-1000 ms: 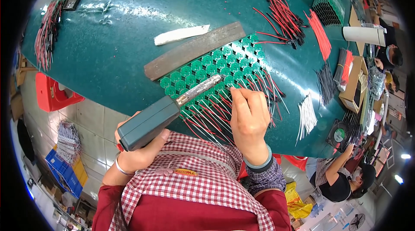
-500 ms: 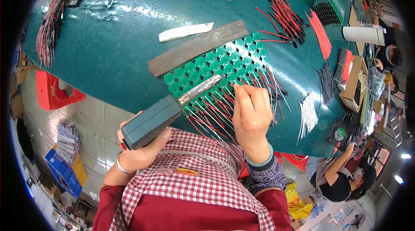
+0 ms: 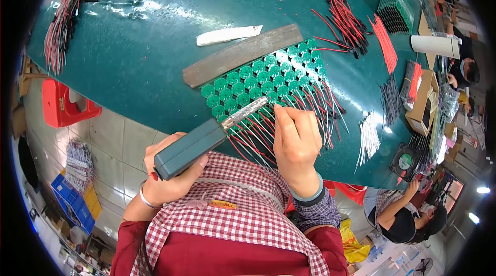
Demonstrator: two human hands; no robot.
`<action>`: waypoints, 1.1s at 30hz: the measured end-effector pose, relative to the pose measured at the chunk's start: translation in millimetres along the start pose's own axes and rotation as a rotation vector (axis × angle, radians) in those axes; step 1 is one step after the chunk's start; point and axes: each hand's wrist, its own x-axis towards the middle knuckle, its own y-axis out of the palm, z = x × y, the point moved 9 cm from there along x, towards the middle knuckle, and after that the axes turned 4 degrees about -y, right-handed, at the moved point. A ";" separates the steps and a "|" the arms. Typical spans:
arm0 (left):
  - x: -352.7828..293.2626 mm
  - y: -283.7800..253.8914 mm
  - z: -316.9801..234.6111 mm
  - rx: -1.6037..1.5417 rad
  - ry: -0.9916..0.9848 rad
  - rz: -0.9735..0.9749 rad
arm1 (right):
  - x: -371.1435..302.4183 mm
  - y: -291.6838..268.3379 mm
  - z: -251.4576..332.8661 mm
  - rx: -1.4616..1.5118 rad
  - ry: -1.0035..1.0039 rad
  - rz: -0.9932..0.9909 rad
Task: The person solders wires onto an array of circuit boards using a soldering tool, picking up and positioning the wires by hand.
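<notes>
A panel of round green circuit boards lies on the table before me, with red and white wires trailing off its near side. My left hand is wrapped round a dark soldering gun. The gun's silvery barrel slants up to the right over the panel, its tip close to my right fingertips. My right hand pinches a thin wire at the panel's near part. Its wire is mostly hidden by the fingers. Along the panel's far side rests a flat wooden bar.
A white wrapped stick lies beyond the bar. Red-and-black wire bundles, loose red wires and white wires spread to the right. A small black fan stands by the right edge, near another person. A red stool is at left.
The gun's tip has shifted toward me over the panel. My right hand has moved slightly left and nearer, still pinched. The person at right has moved their head and arm.
</notes>
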 end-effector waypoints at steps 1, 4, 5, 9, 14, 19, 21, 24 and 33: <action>0.5 -0.9 0.4 -0.003 -0.001 -0.002 | 0.5 1.0 1.3 -0.005 -0.001 0.010; 1.6 -1.2 -6.9 0.028 0.068 -0.025 | 0.2 1.6 2.2 -0.018 0.000 0.023; 1.6 -0.1 -6.6 0.029 0.062 -0.021 | -0.3 1.8 2.1 -0.026 0.001 0.028; 2.4 0.9 -10.7 0.041 0.112 -0.045 | -0.6 1.4 2.1 -0.031 0.004 0.023; 3.0 1.4 -11.2 0.054 0.085 -0.017 | 0.5 1.9 2.5 -0.034 0.002 0.023; 2.3 2.3 -7.6 0.046 0.082 -0.012 | 0.1 1.8 2.2 -0.036 0.002 0.023; -1.1 0.0 -4.3 0.018 0.103 -0.046 | 0.3 1.9 2.3 -0.035 0.001 0.026; -2.7 -3.1 -1.7 0.009 0.044 -0.033 | 0.8 2.0 2.9 -0.039 -0.002 0.027; -6.3 -5.4 -7.3 0.058 0.087 -0.048 | 1.2 1.5 3.6 -0.042 0.002 0.014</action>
